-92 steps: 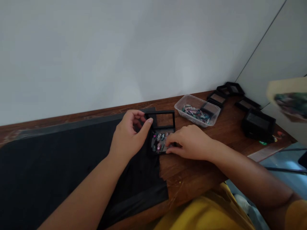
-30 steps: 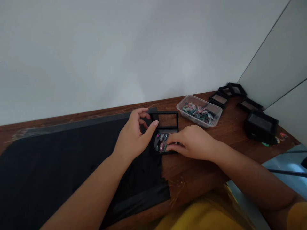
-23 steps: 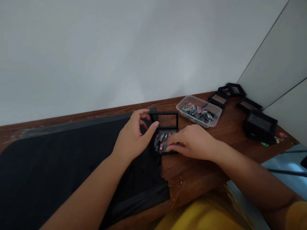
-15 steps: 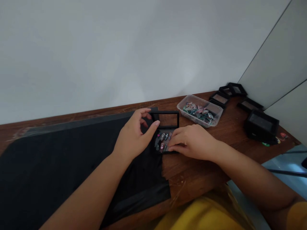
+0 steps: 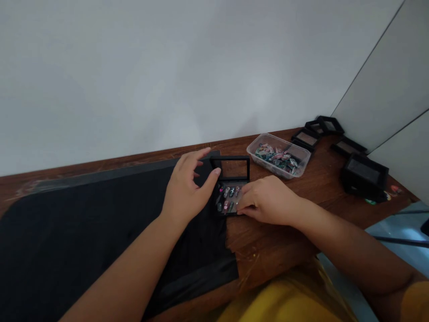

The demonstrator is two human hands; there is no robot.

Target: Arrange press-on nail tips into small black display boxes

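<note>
A small black box with a windowed lid stands open at the mat's right edge, its lid raised. Several decorated press-on nails, some dark and some pink or silver, lie in rows inside it. Beside the lid, my left hand is open, fingers spread, with its thumb at the lid's left edge. My right hand reaches over the box's right side, its fingertips pinched at a nail in the lower row. The fingers mostly hide that nail and the box's right end.
A clear plastic tub full of loose nails sits behind my right hand. More black boxes are scattered toward the right-hand wall. The black mat covers the left of the wooden table; a pale wall rises behind.
My left index finger has lifted and stretched out above the lid's corner. My right fingertips have shifted slightly at the lower row. The box stays put.
</note>
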